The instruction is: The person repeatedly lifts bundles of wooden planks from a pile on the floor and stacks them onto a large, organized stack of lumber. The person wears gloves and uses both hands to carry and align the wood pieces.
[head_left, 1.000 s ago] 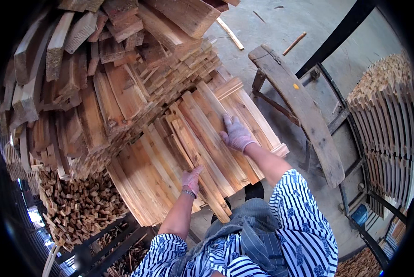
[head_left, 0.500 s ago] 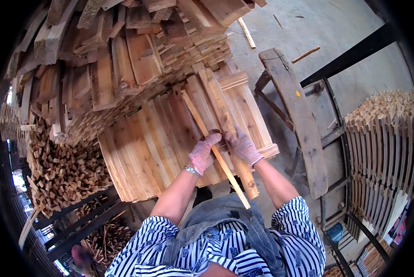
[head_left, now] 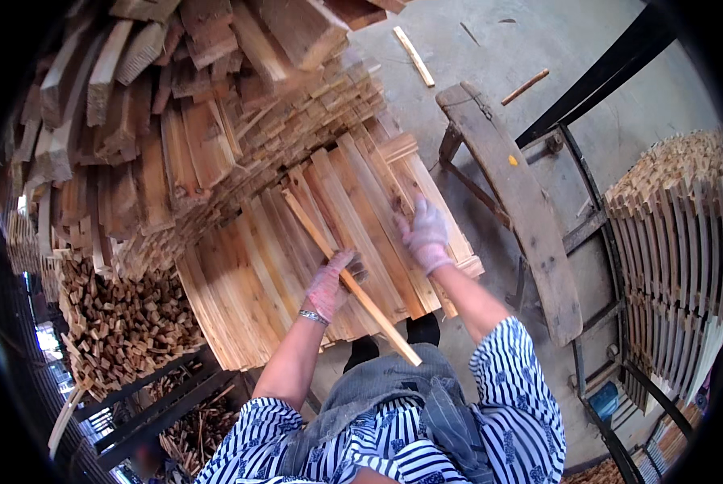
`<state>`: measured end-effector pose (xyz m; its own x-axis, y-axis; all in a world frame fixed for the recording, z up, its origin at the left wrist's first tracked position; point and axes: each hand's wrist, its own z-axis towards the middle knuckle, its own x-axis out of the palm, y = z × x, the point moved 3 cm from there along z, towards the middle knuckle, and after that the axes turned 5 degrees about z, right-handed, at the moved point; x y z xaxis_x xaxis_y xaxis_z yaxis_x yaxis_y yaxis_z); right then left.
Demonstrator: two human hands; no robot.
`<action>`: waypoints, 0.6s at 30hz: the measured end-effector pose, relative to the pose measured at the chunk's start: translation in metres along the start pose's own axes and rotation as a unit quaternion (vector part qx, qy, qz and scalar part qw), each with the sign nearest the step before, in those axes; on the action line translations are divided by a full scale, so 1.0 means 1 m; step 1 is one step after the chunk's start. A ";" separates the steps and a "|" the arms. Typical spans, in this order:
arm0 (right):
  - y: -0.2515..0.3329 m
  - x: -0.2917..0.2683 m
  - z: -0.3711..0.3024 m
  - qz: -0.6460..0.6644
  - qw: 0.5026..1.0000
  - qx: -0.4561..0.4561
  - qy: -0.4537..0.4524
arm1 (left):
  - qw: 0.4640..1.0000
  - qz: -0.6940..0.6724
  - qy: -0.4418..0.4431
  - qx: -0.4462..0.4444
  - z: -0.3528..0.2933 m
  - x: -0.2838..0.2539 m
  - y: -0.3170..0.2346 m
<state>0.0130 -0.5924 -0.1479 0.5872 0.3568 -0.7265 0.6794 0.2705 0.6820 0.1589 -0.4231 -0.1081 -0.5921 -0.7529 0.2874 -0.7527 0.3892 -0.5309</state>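
Observation:
My left hand (head_left: 327, 282), in a pinkish work glove, grips a long narrow wooden strip (head_left: 380, 319) near its middle. That strip slants from the far left toward my apron, above a flat layer of wooden boards (head_left: 268, 258) laid side by side. My right hand (head_left: 424, 234), gloved as well, is over the right part of this layer with its fingers spread and nothing held. Under its fingers lies a board whose edge shows only in part. At the layer's right edge, the ends of thin crosspieces (head_left: 468, 267) stick out.
A tall pile of rough planks (head_left: 176, 153) rises at the far left. Several small offcuts (head_left: 127, 319) are heaped below it. On the right stand a worn wooden bench (head_left: 513, 210), a dark metal frame (head_left: 599, 242) and stacked slats (head_left: 668, 266). Two loose sticks lie on the concrete floor (head_left: 474, 60).
My right hand has let go of the board it held and opened, and that board now lies on the layer. My left hand has moved left with the strip still in it.

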 end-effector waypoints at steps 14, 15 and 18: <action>-0.032 -0.043 0.032 -0.052 0.980 0.100 0.163 | 0.952 0.253 0.081 0.151 -0.003 -0.009 0.067; -0.054 -0.017 0.024 -0.019 0.989 0.037 0.138 | 0.959 0.267 0.033 0.083 -0.032 -0.005 0.065; -0.029 0.011 0.024 -0.113 0.983 0.055 0.135 | 0.987 0.140 -0.069 -0.041 -0.099 -0.055 0.087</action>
<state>0.0104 -0.6178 -0.1775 0.2871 0.5267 -0.8001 0.8311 0.2783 0.4815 0.0974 -0.2947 -0.0911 -0.7400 -0.6722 0.0239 -0.5890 0.6305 -0.5056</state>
